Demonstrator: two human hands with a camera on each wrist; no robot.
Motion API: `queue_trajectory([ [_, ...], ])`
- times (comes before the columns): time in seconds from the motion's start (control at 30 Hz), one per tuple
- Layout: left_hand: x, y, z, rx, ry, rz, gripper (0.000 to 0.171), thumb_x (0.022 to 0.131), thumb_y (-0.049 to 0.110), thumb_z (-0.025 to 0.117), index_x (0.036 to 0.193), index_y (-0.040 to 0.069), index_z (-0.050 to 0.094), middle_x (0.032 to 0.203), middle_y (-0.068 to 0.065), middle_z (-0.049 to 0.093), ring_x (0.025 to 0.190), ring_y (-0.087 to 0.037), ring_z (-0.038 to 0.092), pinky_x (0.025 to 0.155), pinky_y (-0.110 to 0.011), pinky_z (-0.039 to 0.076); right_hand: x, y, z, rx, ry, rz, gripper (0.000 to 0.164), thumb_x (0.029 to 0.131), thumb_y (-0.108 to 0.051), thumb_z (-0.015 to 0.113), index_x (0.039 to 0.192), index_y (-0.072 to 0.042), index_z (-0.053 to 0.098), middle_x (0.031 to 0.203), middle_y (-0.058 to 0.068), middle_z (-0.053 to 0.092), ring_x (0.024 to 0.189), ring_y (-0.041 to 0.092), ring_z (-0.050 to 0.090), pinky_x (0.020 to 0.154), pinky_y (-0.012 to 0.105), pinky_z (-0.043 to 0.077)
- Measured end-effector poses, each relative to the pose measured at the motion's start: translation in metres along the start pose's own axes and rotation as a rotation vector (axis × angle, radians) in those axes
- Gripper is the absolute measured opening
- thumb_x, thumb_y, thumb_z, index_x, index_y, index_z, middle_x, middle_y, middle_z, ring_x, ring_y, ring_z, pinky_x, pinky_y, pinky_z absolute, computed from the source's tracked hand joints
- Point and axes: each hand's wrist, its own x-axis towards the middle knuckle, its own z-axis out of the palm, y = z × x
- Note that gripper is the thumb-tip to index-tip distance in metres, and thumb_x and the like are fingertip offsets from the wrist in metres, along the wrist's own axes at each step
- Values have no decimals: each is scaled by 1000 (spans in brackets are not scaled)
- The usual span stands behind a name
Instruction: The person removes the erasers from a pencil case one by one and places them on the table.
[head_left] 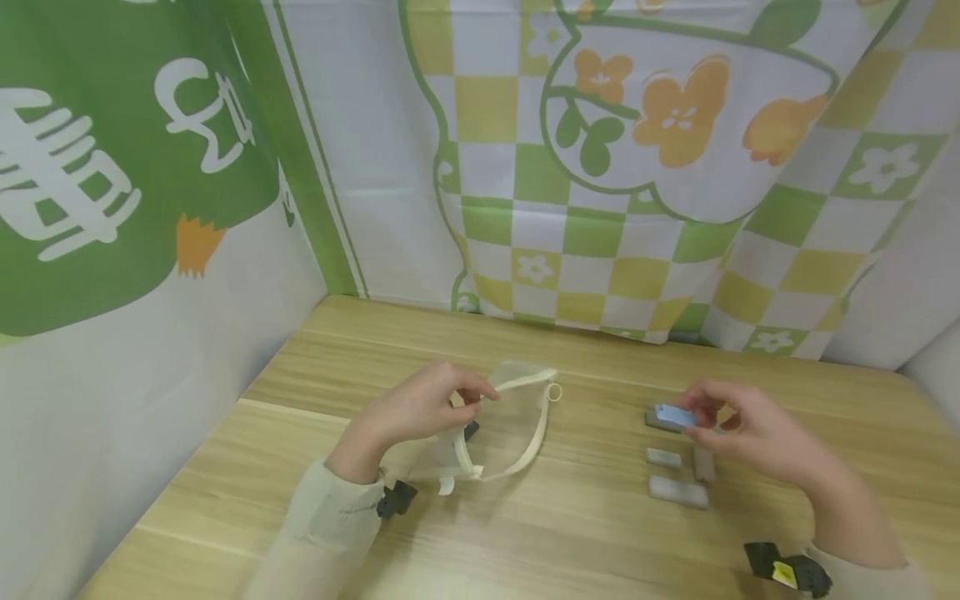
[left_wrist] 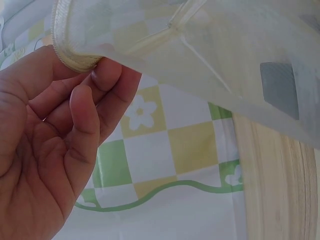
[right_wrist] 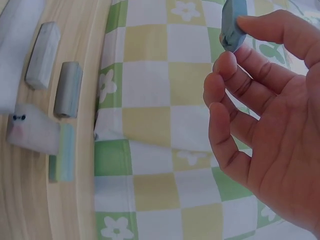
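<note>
My left hand (head_left: 420, 406) pinches the zipped edge of a translucent pouch (left_wrist: 200, 60) between thumb and fingertips. The pouch's mouth gapes on the table, its cream zipper (head_left: 534, 446) curving round. Inside it lies a dark grey block (left_wrist: 279, 90). On the right, my right hand (head_left: 757, 429) holds a small blue eraser (right_wrist: 234, 25) between thumb and fingertips, the other fingers loosely bent. In the head view the eraser overlaps a dark grey block (head_left: 660, 422); the right wrist view shows it raised off the table.
Several small blocks lie near the right hand: a pale one (head_left: 663, 457), a longer grey one (head_left: 678, 492) and an upright-lying one (head_left: 703, 464). One block (right_wrist: 32, 129) bears a little face; a striped one (right_wrist: 65, 152) touches it. A patterned curtain (head_left: 570, 225) hangs behind the wooden table (head_left: 555, 533).
</note>
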Motion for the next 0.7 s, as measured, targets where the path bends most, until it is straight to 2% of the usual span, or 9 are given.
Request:
queue_trajectory([
  [0.47,0,-1,0,7,1,-14,28,91,2,59,116,3,72,91,-4,74,67,-3,58,59,-19,51,-9,18,1,-15,-10,-46,22,82,3,72,98,-12,67,81,-10,56,76,1,50,58,23,46],
  [0.7,-1,-1,-1,11,-1,-14,28,91,2,59,116,3,72,90,-4,74,67,-6,59,59,-19,51,-19,29,2,-15,-42,-16,21,85,1,71,99,-14,67,82,-13,56,76,0,50,57,22,44],
])
